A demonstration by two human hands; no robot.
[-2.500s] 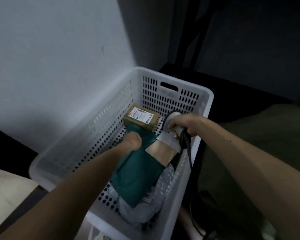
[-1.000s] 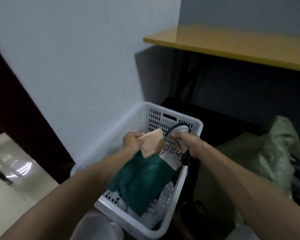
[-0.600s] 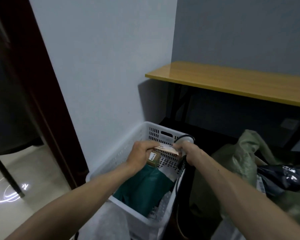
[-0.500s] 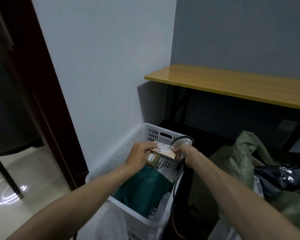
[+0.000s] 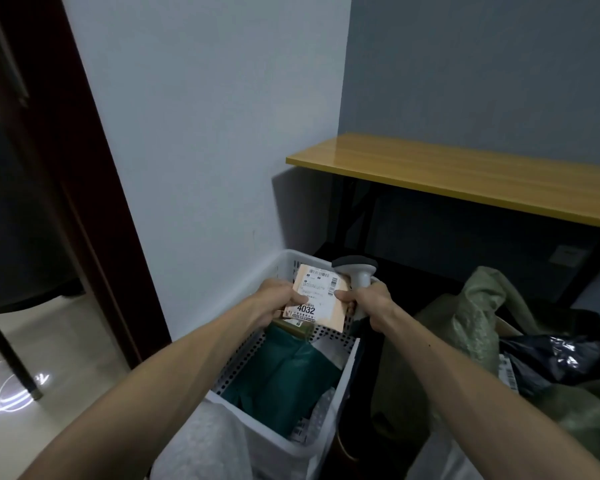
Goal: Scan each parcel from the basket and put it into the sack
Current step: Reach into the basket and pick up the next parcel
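The left hand (image 5: pixel 277 300) pinches the parcel (image 5: pixel 335 315), label (image 5: pixel 317 294) up, over the basket's (image 5: pixel 345 379) far end. The right hand (image 5: pixel 373 302), clenched round the scanner (image 5: pixel 355 269), thumbs the parcel's right edge. The scanner's head sits just beyond the label, with the sack (image 5: pixel 478 306) to the right.

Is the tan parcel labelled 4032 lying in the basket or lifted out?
Lifted out: the left hand grips the tan parcel above the basket, label facing up; the right hand holds the scanner beside it.

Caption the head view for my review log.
Left hand holds a labelled parcel above the basket; right hand grips the scanner.
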